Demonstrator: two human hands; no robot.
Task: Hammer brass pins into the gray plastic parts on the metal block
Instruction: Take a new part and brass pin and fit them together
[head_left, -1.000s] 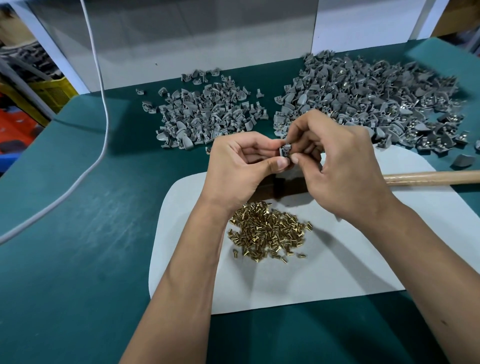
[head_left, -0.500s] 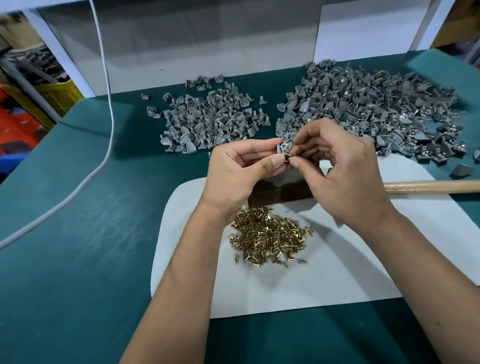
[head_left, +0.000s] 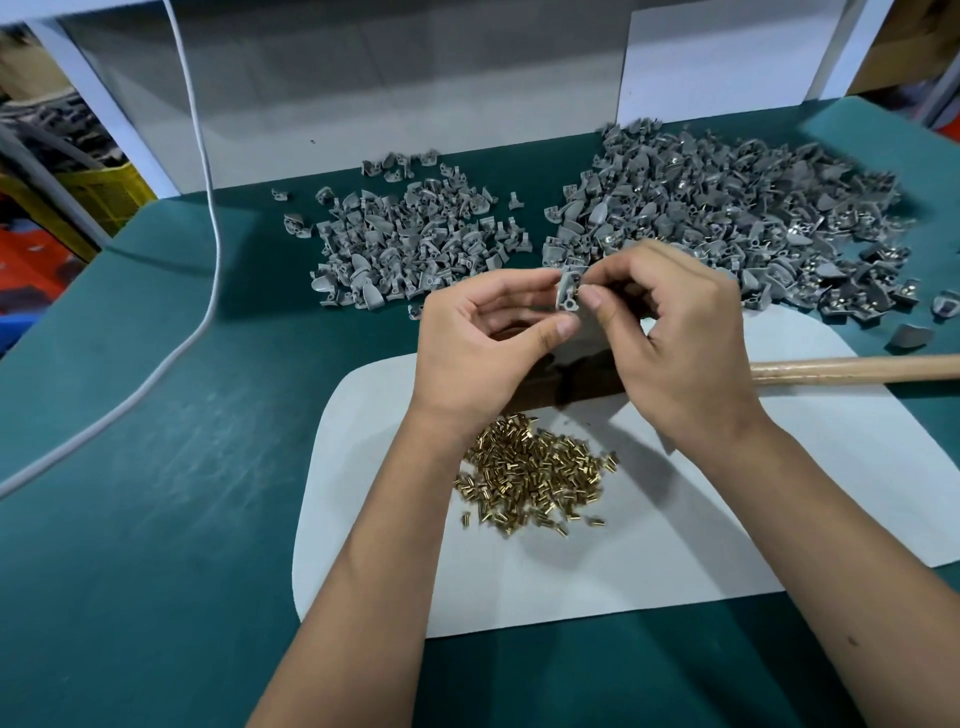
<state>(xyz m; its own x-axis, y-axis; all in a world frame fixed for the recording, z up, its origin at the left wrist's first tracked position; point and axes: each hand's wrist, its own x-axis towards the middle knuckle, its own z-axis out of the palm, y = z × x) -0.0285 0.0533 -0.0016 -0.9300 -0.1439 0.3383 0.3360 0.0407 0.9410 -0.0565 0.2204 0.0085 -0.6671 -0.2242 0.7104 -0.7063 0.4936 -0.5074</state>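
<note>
Part (head_left: 567, 291) pinched upright between both hands — left hand (head_left: 480, 345) and right hand (head_left: 670, 338) fingertip to fingertip; metal block (head_left: 566, 382) directly beneath, hammer handle (head_left: 852, 368) nearer right.

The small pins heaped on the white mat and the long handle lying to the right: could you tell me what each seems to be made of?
Pins: probably brass, given their shiny yellow-gold metallic glint. Handle: likely bare wood, being pale tan, matte and round, with faint grain.
</note>
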